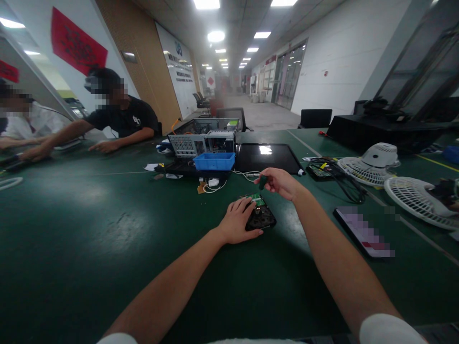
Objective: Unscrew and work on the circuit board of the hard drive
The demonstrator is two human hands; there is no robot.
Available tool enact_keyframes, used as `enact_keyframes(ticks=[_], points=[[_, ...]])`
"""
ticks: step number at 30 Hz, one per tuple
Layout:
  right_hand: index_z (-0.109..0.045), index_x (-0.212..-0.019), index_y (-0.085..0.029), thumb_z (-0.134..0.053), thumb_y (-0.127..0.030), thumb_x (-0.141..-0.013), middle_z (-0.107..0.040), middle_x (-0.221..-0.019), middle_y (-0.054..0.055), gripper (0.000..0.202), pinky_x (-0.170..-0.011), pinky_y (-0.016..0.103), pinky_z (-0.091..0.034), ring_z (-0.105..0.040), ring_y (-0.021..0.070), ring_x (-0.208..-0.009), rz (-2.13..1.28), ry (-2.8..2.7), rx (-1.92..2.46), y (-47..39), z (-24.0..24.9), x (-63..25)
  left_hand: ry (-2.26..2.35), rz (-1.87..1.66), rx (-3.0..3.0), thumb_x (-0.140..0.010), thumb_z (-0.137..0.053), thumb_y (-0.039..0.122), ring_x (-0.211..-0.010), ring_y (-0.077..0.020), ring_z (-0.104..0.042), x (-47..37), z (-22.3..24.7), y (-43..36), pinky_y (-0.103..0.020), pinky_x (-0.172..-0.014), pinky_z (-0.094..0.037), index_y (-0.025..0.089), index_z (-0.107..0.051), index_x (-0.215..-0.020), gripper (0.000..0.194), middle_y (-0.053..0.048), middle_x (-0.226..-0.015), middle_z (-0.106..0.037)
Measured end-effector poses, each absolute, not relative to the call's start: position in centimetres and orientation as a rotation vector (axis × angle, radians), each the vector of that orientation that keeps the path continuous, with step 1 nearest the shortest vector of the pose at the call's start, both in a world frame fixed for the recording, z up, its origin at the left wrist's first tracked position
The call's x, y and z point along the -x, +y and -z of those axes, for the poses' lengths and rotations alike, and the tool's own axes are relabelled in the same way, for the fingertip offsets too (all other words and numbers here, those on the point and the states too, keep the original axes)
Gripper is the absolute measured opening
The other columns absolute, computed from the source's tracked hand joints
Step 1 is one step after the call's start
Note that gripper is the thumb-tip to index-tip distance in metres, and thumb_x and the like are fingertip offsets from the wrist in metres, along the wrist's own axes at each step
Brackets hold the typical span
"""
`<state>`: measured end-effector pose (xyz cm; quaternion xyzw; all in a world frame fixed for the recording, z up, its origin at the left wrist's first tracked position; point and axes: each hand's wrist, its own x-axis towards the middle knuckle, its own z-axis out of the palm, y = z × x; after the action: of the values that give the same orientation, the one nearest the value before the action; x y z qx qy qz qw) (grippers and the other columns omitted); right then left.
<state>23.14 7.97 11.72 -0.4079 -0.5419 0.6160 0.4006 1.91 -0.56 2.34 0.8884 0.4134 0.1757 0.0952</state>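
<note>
The left hand (236,220) lies flat, thumb wide, on one hard drive (266,219) on the tabletop (143,267); the drive's long axis runs away, far end leaning left. The right hand (281,183), grip pinched, holds one green screwdriver (263,182) pointing down. Two fans (369,165) lie rightward.

1. Right sleeve (389,328): white, with a smooth, rounded edge encircling the arm.
2. Left sleeve (116,339): white; only a small curved portion is visible.
3. Garment front (254,341): a narrow whitish strip, its details cut off.
4. Forearms (172,273): bare, tapering towards the wrists.
5. Left hand (236,222) and right hand (281,184): bare.
</note>
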Motion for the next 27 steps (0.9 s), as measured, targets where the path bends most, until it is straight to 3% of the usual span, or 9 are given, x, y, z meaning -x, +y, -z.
enact_keyframes(ticks=[5,14,18,22,27], points=[[-0.073,-0.103,-0.017,-0.062,-0.027,-0.086,-0.073,-0.091,0.010,0.022,-0.039,0.021,-0.034,-0.048,0.0094,-0.051,-1.625,-1.327,0.975,7.61,-11.85,-23.09,1.230,-0.535,-2.642,-0.081,-0.058,0.078,-0.149,-0.0392,-0.021,-1.94,-2.29,-0.58,-0.058,-0.119,-0.020,0.025,-0.023,-0.160,0.101,-0.014,-0.162,-0.027],[-0.069,-0.090,-0.014,-0.061,-0.021,-0.090,-0.074,-0.097,0.013,0.010,-0.056,0.023,-0.052,-0.062,0.0127,-0.065,-1.713,-1.199,0.862,7.69,-11.85,-23.55,1.232,-0.526,-2.627,-0.079,-0.059,0.078,-0.149,-0.0399,-0.021,-1.93,-2.28,-0.51,-0.060,-0.119,-0.020,0.027,-0.024,-0.159,0.101,-0.013,-0.163,-0.027],[-0.068,-0.097,-0.017,-0.070,-0.025,-0.087,-0.074,-0.096,0.008,0.013,-0.050,0.021,-0.046,-0.060,0.0108,-0.061,-1.632,-1.277,0.883,7.77,-11.79,-23.78,1.234,-0.519,-2.646,-0.080,-0.056,0.080,-0.149,-0.0391,-0.020,-1.90,-2.11,-0.45,-0.059,-0.119,-0.020,0.026,-0.023,-0.160,0.102,-0.013,-0.163,-0.025],[-0.072,-0.105,-0.020,-0.076,-0.029,-0.082,-0.068,-0.079,0.001,0.025,-0.044,0.018,-0.038,-0.054,0.0081,-0.055,-1.499,-1.336,0.940,7.77,-11.83,-23.78,1.236,-0.519,-2.650,-0.081,-0.053,0.082,-0.149,-0.0394,-0.021,-1.87,-2.00,-0.42,-0.059,-0.119,-0.020,0.024,-0.024,-0.160,0.101,-0.014,-0.163,-0.026],[-0.074,-0.095,-0.018,-0.081,-0.032,-0.076,-0.064,-0.071,-0.001,0.024,-0.049,0.019,-0.040,-0.052,0.0080,-0.058,-1.370,-1.389,0.984,7.87,-11.78,-23.70,1.234,-0.511,-2.649,-0.082,-0.052,0.082,-0.149,-0.0392,-0.021,-1.80,-1.98,-0.40,-0.059,-0.120,-0.020,0.025,-0.024,-0.160,0.100,-0.013,-0.164,-0.025]])
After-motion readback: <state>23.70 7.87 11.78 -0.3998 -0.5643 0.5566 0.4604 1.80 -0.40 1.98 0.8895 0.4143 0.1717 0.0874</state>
